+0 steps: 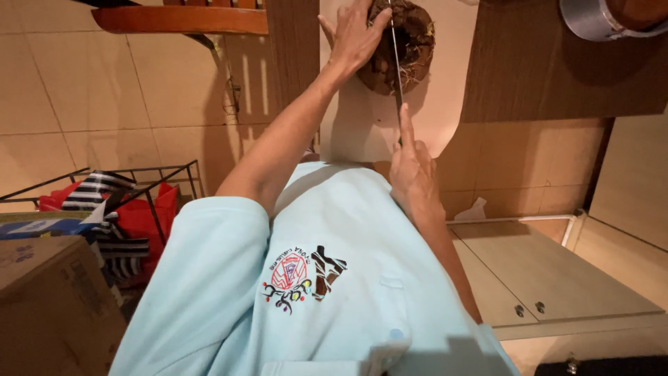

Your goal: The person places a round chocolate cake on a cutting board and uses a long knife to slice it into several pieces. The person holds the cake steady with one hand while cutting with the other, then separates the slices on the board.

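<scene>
Beige floor tiles and wood-brown cabinet fronts fill the room, with a pale surface at twelve o'clock where the work is going on. On it sits a brown coconut (410, 45), its husk rough and fibrous.

The left hand (355, 38) is clamped over the coconut's near flank, fingers spread and pressing into the fibre. The right hand (414, 174), at about one o'clock from the light blue shirt (334, 292), grips the handle of a thin knife (396, 69). Its index finger lies straight along the spine, and the blade is set into the coconut just beside the left fingertips.

I'd judge the coconut to be heavy, hard under the husk and inclined to roll. The coarse fibre gives a good grip, so the safest hold looks to be broad, over the flank and clear of the blade line.

At nine o'clock a black wire rack (167, 170) holds red and striped cloth. A cardboard box (49, 306) sits at eight o'clock, pale cupboard doors (543, 278) at four, and a metal pot (591, 21) at two.
</scene>
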